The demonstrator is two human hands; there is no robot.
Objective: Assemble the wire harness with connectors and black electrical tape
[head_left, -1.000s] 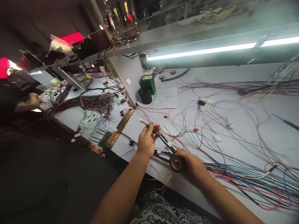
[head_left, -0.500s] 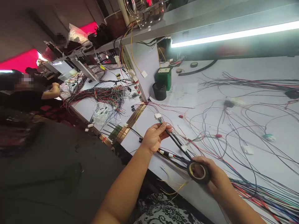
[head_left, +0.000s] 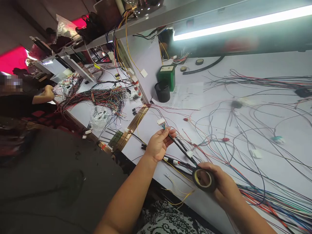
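My left hand (head_left: 159, 143) pinches a black-wrapped cable (head_left: 179, 146) just below its white connector (head_left: 161, 122), where short coloured wires show. In my right hand (head_left: 219, 178) is a roll of black tape (head_left: 204, 179), held upright against the lower part of that cable. The cable slants down from the left hand to the roll. Beside it lies another white connector (head_left: 189, 154). Under the hands runs a dark branch with white bands (head_left: 170, 160), and loose yellow wires (head_left: 182, 196) lie near the table's front edge.
Many loose wires (head_left: 263, 185) spread over the table's right side. A black cup (head_left: 162, 92) and a green box (head_left: 168, 76) stand at the back beside a printed sheet (head_left: 187, 94). On the left are a wire bundle (head_left: 97, 97), a plastic bag (head_left: 99, 117) and another person's arm (head_left: 44, 96).
The view has shifted slightly, so most things appear a little further left and higher. Both hands keep their holds on the cable and the tape roll.
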